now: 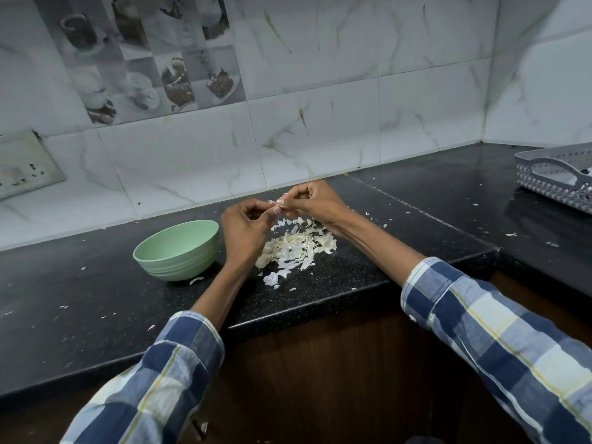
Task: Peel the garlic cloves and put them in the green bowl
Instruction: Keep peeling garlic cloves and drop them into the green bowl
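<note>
A wall socket plate sits on the marble-patterned tiles at far left, above a black speckled bench scattered with flecks of papery skin. A green bowl stands on the bench left of centre, just beside the person's left wrist; its contents cannot be seen from this angle. Above the bench, the left hand and the right hand meet fingertip to fingertip, each grip narrow and pinched on a small garlic clove held between them, with a scrap of skin standing off it. Directly below the hands lies a pile of garlic peels, well clear of the bowl's rim. Both forearms emerge from blue-and-white checked sleeves. At far right, a grey perforated basket rests on the bench's corner section.
</note>
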`<control>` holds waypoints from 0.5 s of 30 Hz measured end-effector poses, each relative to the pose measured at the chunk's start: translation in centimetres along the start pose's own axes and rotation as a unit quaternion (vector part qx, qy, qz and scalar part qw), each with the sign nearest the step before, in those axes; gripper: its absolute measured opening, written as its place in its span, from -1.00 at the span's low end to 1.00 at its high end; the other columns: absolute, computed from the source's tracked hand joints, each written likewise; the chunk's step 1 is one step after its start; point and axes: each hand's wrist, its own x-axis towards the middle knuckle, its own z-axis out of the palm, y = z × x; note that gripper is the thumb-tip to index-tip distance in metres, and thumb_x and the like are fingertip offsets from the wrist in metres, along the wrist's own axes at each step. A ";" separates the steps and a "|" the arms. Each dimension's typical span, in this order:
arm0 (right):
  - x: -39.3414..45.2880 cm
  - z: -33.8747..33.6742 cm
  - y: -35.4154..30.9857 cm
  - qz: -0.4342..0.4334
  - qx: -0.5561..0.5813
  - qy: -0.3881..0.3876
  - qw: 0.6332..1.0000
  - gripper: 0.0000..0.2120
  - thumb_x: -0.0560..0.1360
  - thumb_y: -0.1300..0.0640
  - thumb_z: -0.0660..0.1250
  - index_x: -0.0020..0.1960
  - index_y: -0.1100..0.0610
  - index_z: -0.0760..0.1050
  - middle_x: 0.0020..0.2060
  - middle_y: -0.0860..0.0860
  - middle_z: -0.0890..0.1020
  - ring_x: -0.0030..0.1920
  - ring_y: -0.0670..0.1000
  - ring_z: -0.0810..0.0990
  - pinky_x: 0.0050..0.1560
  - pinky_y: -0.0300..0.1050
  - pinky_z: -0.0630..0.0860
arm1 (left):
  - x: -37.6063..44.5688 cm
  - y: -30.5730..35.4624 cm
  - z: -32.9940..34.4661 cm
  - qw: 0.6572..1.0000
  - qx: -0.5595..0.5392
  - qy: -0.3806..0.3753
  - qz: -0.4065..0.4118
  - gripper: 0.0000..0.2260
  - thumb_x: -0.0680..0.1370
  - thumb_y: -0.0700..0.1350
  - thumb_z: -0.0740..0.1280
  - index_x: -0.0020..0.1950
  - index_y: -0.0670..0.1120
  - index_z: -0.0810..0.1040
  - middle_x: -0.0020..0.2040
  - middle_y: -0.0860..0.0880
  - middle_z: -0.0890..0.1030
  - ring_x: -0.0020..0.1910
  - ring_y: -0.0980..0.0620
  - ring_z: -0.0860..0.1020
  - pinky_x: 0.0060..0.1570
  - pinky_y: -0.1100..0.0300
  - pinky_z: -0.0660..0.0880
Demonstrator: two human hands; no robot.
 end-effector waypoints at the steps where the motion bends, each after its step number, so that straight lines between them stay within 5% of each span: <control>1: 0.0 0.1 -0.1 0.005 0.002 -0.001 1.000 -0.79 0.46 0.30 0.55 0.03 0.38 0.64 -0.13 0.24 0.73 -0.17 0.07 0.70 -0.06 -0.16 0.69 | 0.1 0.0 0.0 1.000 -0.006 0.002 -0.008 -0.89 0.51 -0.16 0.59 -0.03 -0.15 0.74 -0.14 -0.06 0.76 -0.12 -0.08 0.72 -0.05 0.08 0.68; 8: 0.0 0.3 -0.3 0.031 0.033 -0.015 0.999 -0.79 0.51 0.33 0.48 0.09 0.45 0.62 0.00 0.37 0.69 -0.11 0.10 0.66 0.05 -0.11 0.67 | 0.3 -0.3 0.7 0.998 0.061 0.000 0.020 -0.91 0.57 -0.14 0.54 -0.03 -0.01 0.65 -0.16 0.05 0.68 -0.21 0.16 0.61 -0.25 0.42 0.49; 15: -0.1 0.3 -0.5 0.038 0.058 -0.023 0.997 -0.91 0.57 0.34 0.42 0.05 0.35 0.62 -0.12 0.21 0.70 -0.17 0.02 0.66 0.00 -0.15 0.64 | 0.6 -0.4 0.7 0.999 0.026 -0.008 0.016 -0.91 0.58 -0.12 0.53 -0.01 -0.01 0.65 -0.11 0.01 0.71 -0.15 0.12 0.64 -0.12 0.32 0.57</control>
